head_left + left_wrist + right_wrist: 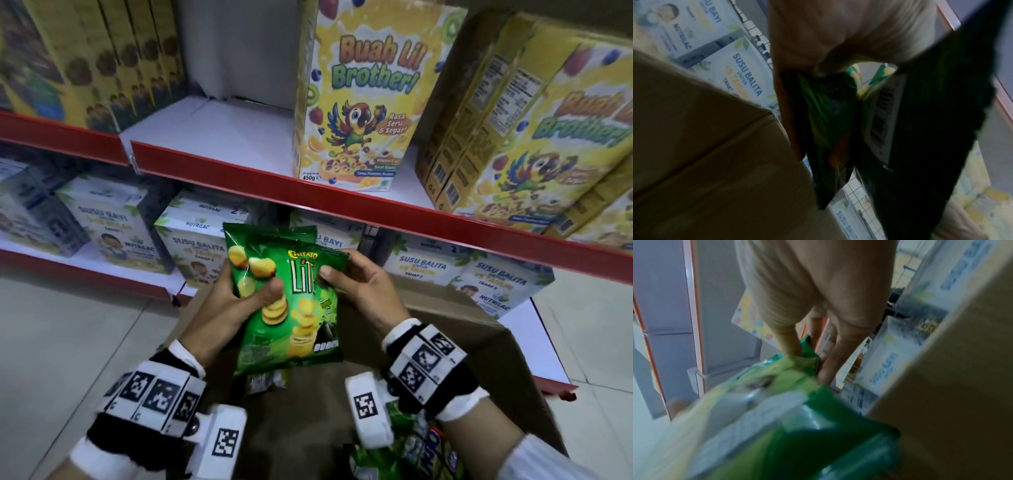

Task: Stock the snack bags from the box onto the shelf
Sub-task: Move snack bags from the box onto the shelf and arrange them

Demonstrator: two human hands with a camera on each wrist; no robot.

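Both hands hold green snack bags (291,301) upright above an open cardboard box (479,349), in front of the shelves. At least two bags overlap, one behind the other. My left hand (239,291) grips their left side, thumb pressed across the front. My right hand (356,277) pinches the upper right corner of the front bag (797,363). The left wrist view shows the bags (826,116) edge-on in the left hand (818,40), a barcode on one back. More snack bags (411,442) lie in the box below my right wrist.
The upper white shelf (219,137) with a red edge has a bare gap between dark-yellow cereal boxes (113,68) on the left and parrot cereal boxes (356,99) on the right. Milk-formula boxes (113,226) fill the lower shelf. Tiled floor lies to the left.
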